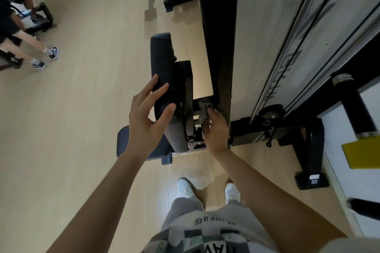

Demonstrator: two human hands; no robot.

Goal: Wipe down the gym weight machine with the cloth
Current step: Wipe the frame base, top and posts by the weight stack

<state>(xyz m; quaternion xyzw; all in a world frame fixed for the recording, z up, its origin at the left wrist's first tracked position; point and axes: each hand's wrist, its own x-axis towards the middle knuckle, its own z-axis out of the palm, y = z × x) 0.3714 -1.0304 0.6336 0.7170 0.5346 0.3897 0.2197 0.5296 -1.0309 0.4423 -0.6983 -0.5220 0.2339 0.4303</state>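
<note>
Our right hand (216,129) presses a dark cloth (204,111) against the black frame (221,63) of the weight machine, fingers curled around the cloth, just at three o'clock of the back pad (164,80). Our left hand (147,113) hovers at the pad's nine o'clock edge, fingers spread wide, holding nothing. The seat (125,141) shows below it. Our white shoes (186,187) stand at six o'clock on the wooden floor (82,129).

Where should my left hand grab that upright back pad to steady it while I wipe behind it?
Take the back pad by its narrow top edge, coming from the left, where your left hand already hovers open. The pad stands edge-on and slim, so fingers and thumb could probably wrap it, leaving the right hand and cloth on the frame behind.
</note>
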